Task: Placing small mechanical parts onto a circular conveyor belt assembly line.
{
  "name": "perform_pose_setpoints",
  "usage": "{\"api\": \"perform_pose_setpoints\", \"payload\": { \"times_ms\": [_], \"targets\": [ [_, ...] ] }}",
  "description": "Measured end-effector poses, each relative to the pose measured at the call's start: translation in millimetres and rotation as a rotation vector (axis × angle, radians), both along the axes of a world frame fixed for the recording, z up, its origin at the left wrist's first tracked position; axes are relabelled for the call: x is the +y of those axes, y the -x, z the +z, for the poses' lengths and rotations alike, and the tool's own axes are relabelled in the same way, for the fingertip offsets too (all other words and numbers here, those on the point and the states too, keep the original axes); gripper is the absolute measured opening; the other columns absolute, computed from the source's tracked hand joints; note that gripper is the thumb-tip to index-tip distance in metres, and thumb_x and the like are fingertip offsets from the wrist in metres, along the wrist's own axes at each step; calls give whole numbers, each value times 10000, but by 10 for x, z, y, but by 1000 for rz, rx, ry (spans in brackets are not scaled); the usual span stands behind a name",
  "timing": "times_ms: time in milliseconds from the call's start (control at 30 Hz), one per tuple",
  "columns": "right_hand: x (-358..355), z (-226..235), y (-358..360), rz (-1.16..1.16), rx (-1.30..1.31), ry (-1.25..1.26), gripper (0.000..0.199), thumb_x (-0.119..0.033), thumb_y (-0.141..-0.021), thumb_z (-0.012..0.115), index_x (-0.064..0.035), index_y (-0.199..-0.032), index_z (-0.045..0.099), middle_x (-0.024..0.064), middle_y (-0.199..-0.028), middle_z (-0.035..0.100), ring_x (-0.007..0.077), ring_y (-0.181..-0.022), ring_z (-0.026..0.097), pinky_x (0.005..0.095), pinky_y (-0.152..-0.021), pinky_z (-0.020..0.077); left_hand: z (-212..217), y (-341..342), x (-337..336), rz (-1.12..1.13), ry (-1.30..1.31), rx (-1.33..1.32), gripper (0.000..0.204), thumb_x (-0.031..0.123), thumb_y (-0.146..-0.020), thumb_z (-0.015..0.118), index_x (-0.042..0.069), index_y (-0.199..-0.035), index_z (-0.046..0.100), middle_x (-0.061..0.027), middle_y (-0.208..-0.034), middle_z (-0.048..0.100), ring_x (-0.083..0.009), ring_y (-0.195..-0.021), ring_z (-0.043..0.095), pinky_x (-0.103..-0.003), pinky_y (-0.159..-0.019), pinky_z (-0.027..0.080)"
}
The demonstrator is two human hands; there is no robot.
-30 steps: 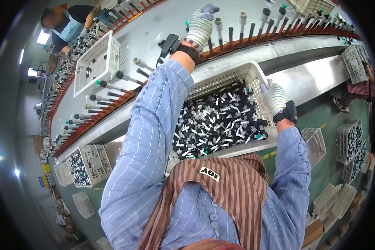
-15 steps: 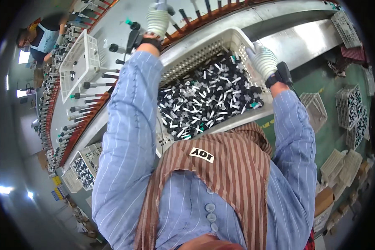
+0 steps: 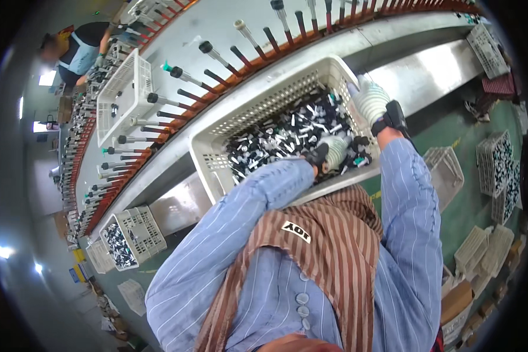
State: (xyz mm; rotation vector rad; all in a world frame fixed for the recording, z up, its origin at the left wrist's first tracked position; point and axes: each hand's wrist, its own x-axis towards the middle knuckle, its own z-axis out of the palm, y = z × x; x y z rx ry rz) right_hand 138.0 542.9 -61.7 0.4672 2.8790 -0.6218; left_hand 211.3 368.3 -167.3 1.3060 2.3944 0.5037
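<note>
A white perforated plastic basket (image 3: pixel 200 158) stands in front of me, filled with small black, white and green plastic parts (image 3: pixel 270 138). My left hand (image 3: pixel 336 151), in a striped knit glove, is down among the parts near the basket's right end. Its fingers are partly buried, so what they hold is hidden. My right hand (image 3: pixel 372 101), gloved the same way, is closed over the basket's far right rim. Beyond the basket runs a curved row of rods (image 3: pixel 218 77), several capped with black, white or green-tipped parts.
A second white basket (image 3: pixel 102 114) lies on the machine top at the left. A basket of parts (image 3: pixel 141 230) sits lower left on the metal ledge (image 3: pixel 179 202). Stacked full baskets (image 3: pixel 491 161) stand on the green floor at right. Another person (image 3: pixel 79 56) works at far left.
My left hand has come from the rods at the far side down into the basket of parts. My right hand stays at the rim. The view has shifted slightly.
</note>
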Motion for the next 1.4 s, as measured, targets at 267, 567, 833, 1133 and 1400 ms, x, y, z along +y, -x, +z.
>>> {"api": "perform_pose_setpoints", "payload": {
  "times_ms": [267,567,833,1133,1400],
  "targets": [
    [78,28,19,24,46,-2,439,-384,-953,519,-9,-1146,638,256,-1021,679,402,-974,654,465,-880,505,13,49,-558,28,89,-591,293,137,-822,597,60,-1103,617,-157,-968,629,-329,-907,622,-409,-794,512],
    [139,198,38,22,-45,44,411,-348,-965,514,14,-1122,630,267,-1065,667,397,-1025,639,453,-910,495,417,855,-797,313,-312,-846,355,140,-848,583,62,-1193,603,-36,-978,640,-164,-923,591,-307,-829,507],
    [209,129,62,19,-18,55,455,-349,-970,504,27,-1202,614,269,-1119,657,391,-1074,625,440,-951,479,1254,2121,-261,619,-681,-253,293,309,-908,676,48,-1042,667,-78,-855,679,-170,-785,619,-332,-716,503],
    [258,20,29,26,-48,57,472,-363,-959,527,35,-1199,611,275,-1120,653,395,-1074,623,446,-952,478,1506,3193,-288,796,-977,-208,460,481,-971,571,40,-955,703,-68,-749,655,-142,-644,563,-318,-617,474],
    [383,-183,21,-14,-26,19,429,-425,-942,514,-55,-1123,634,242,-941,689,415,-892,667,503,-819,511,1208,3394,-634,699,-454,-29,629,442,-996,330,54,-667,699,-93,-620,676,-233,-584,625,-395,-609,490]
  ]
}}
